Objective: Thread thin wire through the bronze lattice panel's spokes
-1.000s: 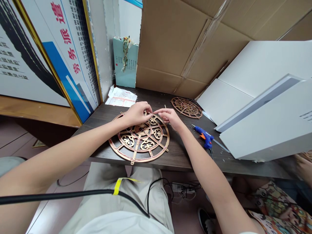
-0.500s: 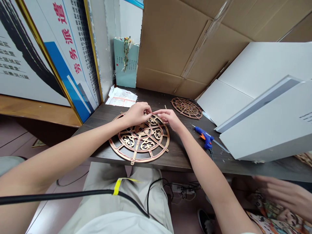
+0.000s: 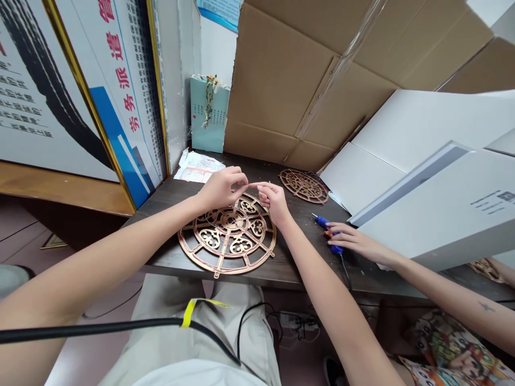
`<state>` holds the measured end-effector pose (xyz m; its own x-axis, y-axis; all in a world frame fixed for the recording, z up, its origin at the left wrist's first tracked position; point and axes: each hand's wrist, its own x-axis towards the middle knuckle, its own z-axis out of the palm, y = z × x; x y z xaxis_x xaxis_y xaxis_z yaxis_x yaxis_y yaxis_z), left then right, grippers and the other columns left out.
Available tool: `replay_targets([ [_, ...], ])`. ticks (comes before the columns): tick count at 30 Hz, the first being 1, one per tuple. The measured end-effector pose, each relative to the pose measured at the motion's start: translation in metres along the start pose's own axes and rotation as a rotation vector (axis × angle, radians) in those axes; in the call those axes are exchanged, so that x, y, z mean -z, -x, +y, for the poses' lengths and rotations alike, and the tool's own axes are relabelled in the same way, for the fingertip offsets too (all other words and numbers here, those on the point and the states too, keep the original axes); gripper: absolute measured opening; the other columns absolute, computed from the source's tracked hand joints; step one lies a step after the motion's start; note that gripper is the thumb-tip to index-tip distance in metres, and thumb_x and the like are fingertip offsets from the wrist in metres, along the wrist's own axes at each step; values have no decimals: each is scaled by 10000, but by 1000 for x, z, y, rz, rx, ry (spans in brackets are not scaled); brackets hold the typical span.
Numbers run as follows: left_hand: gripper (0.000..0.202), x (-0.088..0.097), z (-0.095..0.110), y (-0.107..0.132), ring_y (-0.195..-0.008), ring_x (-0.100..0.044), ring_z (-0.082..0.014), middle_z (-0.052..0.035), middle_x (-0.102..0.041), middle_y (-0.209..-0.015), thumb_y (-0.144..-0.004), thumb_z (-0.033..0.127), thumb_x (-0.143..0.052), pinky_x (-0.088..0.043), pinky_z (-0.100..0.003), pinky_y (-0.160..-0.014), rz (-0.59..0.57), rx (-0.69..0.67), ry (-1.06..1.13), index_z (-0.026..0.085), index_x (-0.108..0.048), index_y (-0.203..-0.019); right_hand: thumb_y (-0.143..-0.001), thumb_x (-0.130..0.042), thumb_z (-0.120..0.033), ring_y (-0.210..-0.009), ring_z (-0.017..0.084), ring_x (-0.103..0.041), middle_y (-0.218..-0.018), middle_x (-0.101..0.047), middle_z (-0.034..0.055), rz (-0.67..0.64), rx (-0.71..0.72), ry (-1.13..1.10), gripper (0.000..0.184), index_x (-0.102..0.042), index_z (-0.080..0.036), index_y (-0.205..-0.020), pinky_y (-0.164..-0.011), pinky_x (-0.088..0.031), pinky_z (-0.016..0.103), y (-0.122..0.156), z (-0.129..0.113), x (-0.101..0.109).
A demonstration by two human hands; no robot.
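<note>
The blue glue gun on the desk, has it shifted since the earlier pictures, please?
Cannot tell: the blue glue gun lies beside the same white board, though a co-worker's hand has come to rest on it.

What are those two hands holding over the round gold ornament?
Left hand and right hand pinch something thin between their fingertips, too small to identify, above the ornament.

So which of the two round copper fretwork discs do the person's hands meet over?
The larger disc, at the table's near edge. The smaller disc lies farther back near the cardboard, untouched.
</note>
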<state>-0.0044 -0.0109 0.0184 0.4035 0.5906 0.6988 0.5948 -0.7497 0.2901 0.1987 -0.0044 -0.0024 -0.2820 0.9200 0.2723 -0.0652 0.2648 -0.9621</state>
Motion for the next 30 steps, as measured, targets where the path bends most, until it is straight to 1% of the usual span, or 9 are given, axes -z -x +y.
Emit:
replay_targets([
  [5, 188, 0, 1, 0, -832, -581, -189, -57, -622, -858, -957, 277, -530, -429, -313, -737, -31, -49, -23, 188, -669, -867, -768, -666, -489, -557, 85, -185, -623, -261, -52, 23, -9, 4, 364, -759, -151, -868, -495, -136, 247, 0, 3, 2],
  [7, 172, -1, 1, 1, -832, -578, -188, -52, -616, -858, -951, 266, -527, -426, -313, -740, -38, -45, -26, 191, -657, -867, -776, -654, -481, -550, 82, -189, -626, -274, -51, 40, -4, 14, 368, -759, -147, -891, -493, -138, 244, 0, 4, 2],
  [11, 109, -1, -1, 2, -798, -568, -185, -38, -597, -826, -931, 236, -523, -408, -308, -719, -35, 22, -23, 194, -600, -867, -815, -606, -494, -538, 87, -198, -626, -288, -57, 118, 23, 64, 412, -744, -144, -983, -491, -156, 248, -2, 6, 4],
  [15, 104, -2, -9, 1, -684, -536, -180, -25, -595, -772, -963, 257, -466, -366, -310, -646, -48, 133, -30, 200, -540, -916, -744, -751, -505, -579, 95, -307, -629, -394, -50, 193, 74, 186, 373, -689, -155, -857, -545, -277, 250, -6, 14, 7],
  [17, 168, -3, -15, 0, -624, -500, -178, -17, -573, -705, -979, 285, -439, -328, -314, -609, -72, 169, -38, 208, -517, -853, -708, -805, -506, -613, 103, -374, -646, -461, -37, 191, 87, 237, 389, -654, -163, -811, -583, -321, 250, -7, 19, 8],
  [20, 346, -4, -22, 1, -570, -447, -164, -8, -514, -597, -979, 357, -454, -280, -319, -582, -129, 184, -37, 209, -439, -666, -727, -796, -545, -635, 111, -431, -686, -538, -14, 148, 78, 274, 421, -647, -163, -824, -601, -347, 251, -9, 26, 9],
  [23, 498, -3, -27, 2, -522, -391, -144, 4, -437, -509, -975, 458, -478, -260, -321, -567, -161, 195, -24, 196, -372, -564, -729, -782, -603, -647, 114, -453, -721, -570, 0, 116, 67, 293, 472, -641, -164, -832, -612, -368, 251, -11, 28, 9],
  [26, 508, -1, -28, 2, -511, -372, -141, 5, -419, -493, -961, 463, -486, -257, -323, -565, -142, 210, -24, 199, -370, -544, -772, -714, -676, -620, 109, -423, -681, -522, -15, 116, 61, 310, 510, -598, -179, -775, -591, -354, 250, -12, 29, 11],
  [30, 267, 1, -29, 0, -626, -501, -174, -22, -576, -654, -913, 331, -504, -312, -313, -607, -94, 215, -23, 209, -488, -675, -885, -556, -689, -545, 97, -310, -567, -371, -37, 134, 51, 341, 564, -475, -199, -618, -536, -269, 259, -11, 27, 13],
])
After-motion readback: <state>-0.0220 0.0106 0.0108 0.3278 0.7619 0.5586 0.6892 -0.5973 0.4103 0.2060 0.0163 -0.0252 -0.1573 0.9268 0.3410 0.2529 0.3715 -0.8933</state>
